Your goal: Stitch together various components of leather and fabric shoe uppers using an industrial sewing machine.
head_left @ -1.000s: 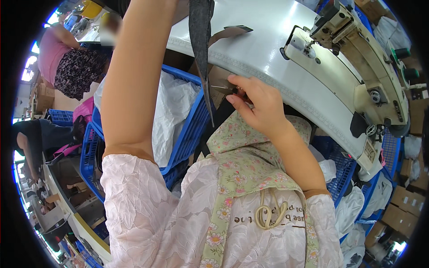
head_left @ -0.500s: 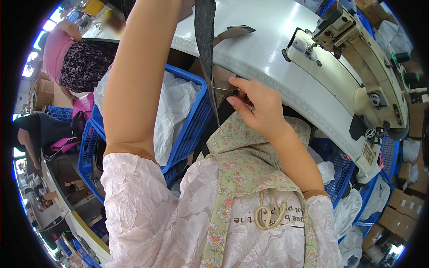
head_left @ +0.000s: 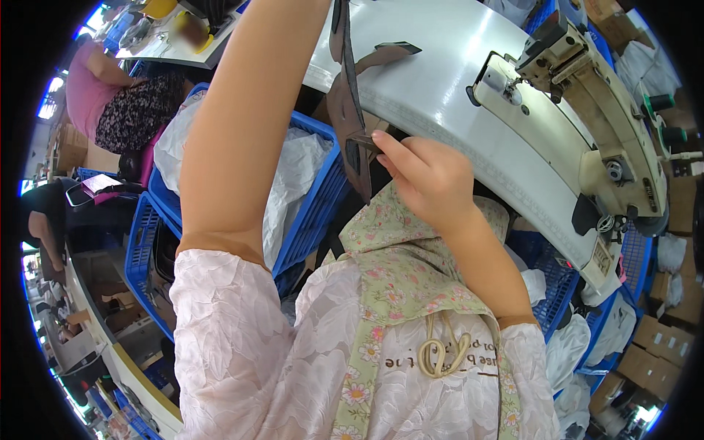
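My left arm (head_left: 242, 125) reaches up past the top edge, and its hand is out of the picture. A long dark grey-brown strip (head_left: 346, 103) of leather-like material hangs down from the top, over the table edge. Its lower part is turned, showing a brown face. Beside that lower part, my right hand (head_left: 425, 172) is closed, fingertips at the strip. A narrow dark blade-like end (head_left: 364, 141) juts from the fingers against the strip. It seems to belong to small scissors, whose handles the hand hides. A side piece (head_left: 389, 55) of the strip lies on the white table.
A sewing machine (head_left: 587, 110) stands on the white table (head_left: 433, 88) at right. Blue baskets (head_left: 312, 191) with white plastic bags are left of my lap; more stand at right beside cardboard boxes (head_left: 660, 337). Two other people are at far left, one in a pink top (head_left: 92, 88).
The strip has turned from edge-on to show its brown face. My right hand has closed further, its tool now at the strip. The person in pink has shifted.
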### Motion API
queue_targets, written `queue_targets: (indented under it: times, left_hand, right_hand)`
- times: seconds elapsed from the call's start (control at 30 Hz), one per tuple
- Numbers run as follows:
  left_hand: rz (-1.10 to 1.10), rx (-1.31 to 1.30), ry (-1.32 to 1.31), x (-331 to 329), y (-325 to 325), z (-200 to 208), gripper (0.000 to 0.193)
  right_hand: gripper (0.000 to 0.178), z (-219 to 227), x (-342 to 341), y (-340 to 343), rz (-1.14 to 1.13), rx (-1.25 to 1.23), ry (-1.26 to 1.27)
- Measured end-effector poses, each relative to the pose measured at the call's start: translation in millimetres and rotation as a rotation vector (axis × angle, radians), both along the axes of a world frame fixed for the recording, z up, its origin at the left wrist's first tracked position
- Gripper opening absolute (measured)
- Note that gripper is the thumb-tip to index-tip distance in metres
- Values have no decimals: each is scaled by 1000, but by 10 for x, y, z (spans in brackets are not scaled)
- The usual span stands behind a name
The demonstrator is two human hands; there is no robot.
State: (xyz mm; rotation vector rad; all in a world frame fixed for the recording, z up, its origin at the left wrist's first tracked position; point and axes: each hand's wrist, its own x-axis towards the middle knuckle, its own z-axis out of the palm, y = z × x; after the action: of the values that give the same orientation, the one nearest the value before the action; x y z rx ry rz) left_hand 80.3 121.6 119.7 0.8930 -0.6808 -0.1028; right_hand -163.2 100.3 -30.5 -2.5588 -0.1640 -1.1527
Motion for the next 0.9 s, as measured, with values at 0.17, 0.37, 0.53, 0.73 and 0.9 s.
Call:
queue_targets:
  times: [0.17,0.37,0.53,0.73,0.9]
  left_hand:
    - [-22,-28,144,-36,-71,8,27]
    - [122,-16,2,90,-114,-95,30]
    - [142,-40,7,-36,-218,-128,32]
    - [171,-54,21,8,-289,-154,32]
    - [215,-41,19,77,-395,-183,31]
  right_hand:
    - [44,83,-97,-42,-63,-82,8]
    - [41,313,-239,58,-178,-190,134]
    - [39,472,-320,67,-326,-249,282]
    - [39,475,-244,57,-360,-300,302]
    - [38,509,-187,4,-370,-311,336]
